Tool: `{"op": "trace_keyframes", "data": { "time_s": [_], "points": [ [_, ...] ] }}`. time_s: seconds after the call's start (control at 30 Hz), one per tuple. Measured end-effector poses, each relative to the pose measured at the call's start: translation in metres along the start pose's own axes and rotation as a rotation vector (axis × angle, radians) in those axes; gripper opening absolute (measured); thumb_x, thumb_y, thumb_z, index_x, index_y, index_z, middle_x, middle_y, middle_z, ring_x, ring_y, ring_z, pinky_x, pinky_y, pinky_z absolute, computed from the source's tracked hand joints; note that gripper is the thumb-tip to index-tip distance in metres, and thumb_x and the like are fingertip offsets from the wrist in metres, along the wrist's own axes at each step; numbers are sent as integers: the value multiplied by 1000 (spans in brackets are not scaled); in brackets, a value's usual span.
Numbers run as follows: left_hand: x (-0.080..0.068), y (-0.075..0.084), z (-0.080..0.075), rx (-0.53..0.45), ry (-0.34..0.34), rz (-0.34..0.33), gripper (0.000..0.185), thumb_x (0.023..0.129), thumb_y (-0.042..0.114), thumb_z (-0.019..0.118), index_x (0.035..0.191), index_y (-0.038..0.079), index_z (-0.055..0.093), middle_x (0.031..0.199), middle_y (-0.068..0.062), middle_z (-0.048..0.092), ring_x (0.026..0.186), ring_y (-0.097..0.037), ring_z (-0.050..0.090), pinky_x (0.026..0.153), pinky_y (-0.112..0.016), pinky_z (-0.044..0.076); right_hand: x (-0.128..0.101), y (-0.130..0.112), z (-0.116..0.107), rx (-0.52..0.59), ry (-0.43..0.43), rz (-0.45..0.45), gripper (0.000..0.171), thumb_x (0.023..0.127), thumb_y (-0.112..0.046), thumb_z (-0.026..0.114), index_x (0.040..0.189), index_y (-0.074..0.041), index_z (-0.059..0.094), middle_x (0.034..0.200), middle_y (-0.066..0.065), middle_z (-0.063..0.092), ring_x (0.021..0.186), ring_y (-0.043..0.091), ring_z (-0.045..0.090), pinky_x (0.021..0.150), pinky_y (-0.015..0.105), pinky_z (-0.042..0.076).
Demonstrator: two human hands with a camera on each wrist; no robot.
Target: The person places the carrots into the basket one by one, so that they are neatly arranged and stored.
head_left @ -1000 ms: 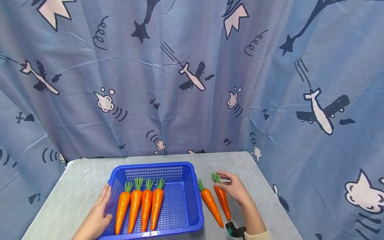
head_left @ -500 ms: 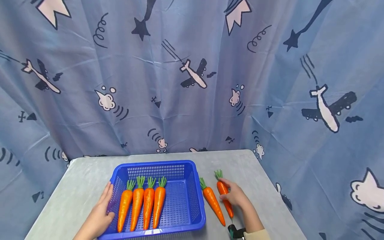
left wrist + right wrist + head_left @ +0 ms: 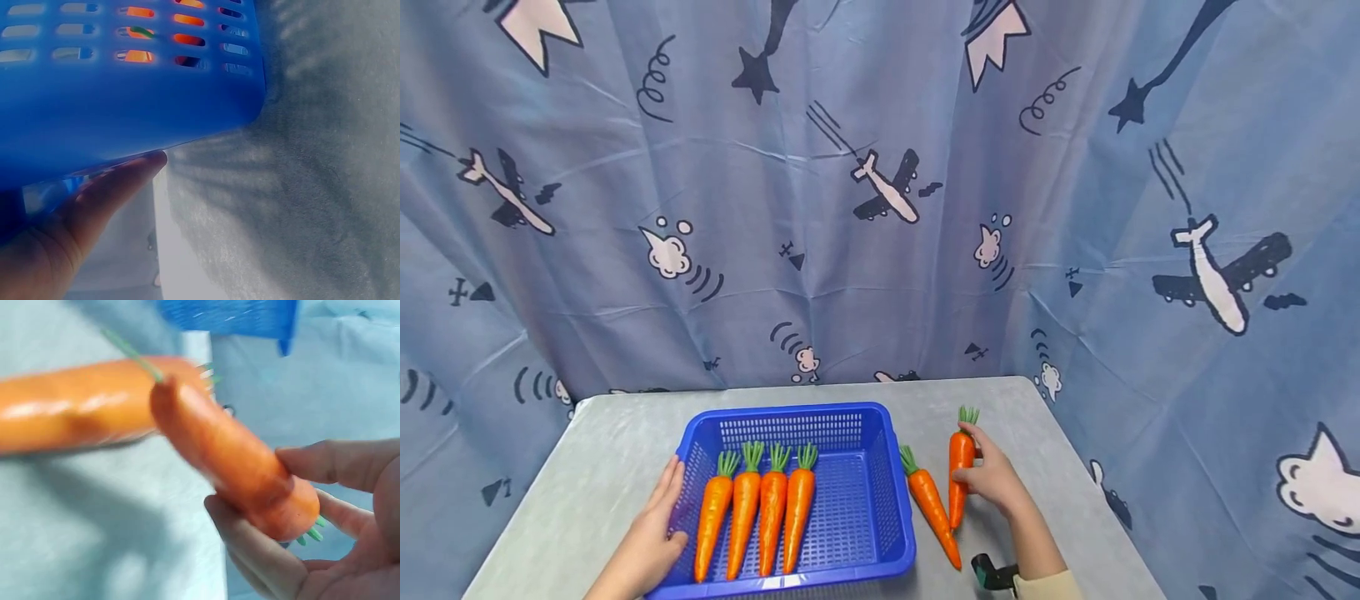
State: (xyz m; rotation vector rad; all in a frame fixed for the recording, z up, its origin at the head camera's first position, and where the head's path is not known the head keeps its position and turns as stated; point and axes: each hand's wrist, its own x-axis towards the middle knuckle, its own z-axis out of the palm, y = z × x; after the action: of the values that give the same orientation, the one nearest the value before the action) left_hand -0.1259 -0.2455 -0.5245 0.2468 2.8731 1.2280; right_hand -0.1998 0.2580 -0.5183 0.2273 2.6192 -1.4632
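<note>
With thumb and fingers, my right hand (image 3: 992, 477) pinches a carrot (image 3: 960, 472) near its thick upper end. The right wrist view shows this carrot (image 3: 231, 456) tilted over the table, its thin tip towards the camera. A second carrot (image 3: 934, 517) lies beside the basket on its right side, and the held one overlaps its tip in the head view. My left hand (image 3: 643, 533) rests with straight fingers along the left wall of a blue plastic basket (image 3: 901, 546). Side by side in the basket's left half lie several carrots (image 3: 772, 521), green tops pointing away.
Under everything is a table with a light grey top (image 3: 602, 450). A blue curtain (image 3: 820, 275) printed with planes hangs behind it and along the sides. A small black device (image 3: 992, 573) is at the right wrist, by a beige sleeve (image 3: 1048, 586).
My right hand has closed round the right-hand carrot and raised it from the table, turning it more upright in the head view. The left hand and basket stay in place.
</note>
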Motion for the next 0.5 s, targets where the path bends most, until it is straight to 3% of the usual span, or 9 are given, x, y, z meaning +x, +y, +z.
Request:
{"op": "trace_keyframes", "data": {
  "time_s": [0.07,0.17,0.5],
  "points": [
    [1,0,0,-9,-14,-19,97,76,-11,60,160,-4,11,169,-22,2,145,-59,18,123,-34,8,-2,-10,-3,74,-4,-17,77,82,1,70,151,-20,43,138,32,47,97,33,63,68,39,63],
    [1,1,-1,-16,-35,-48,98,78,-10,60,160,-2,9,169,-21,-1,146,-58,16,111,-68,17,-4,-27,-6,130,-13,-53,73,84,-1,71,149,-20,46,139,30,48,96,31,64,72,40,64],
    [3,0,-1,5,-37,-46,98,77,-10,61,160,-2,9,169,-21,0,145,-59,18,110,-69,20,-2,-72,6,249,-69,-125,73,84,-1,73,149,-18,45,145,24,45,89,26,68,76,41,64]
  ]
}}
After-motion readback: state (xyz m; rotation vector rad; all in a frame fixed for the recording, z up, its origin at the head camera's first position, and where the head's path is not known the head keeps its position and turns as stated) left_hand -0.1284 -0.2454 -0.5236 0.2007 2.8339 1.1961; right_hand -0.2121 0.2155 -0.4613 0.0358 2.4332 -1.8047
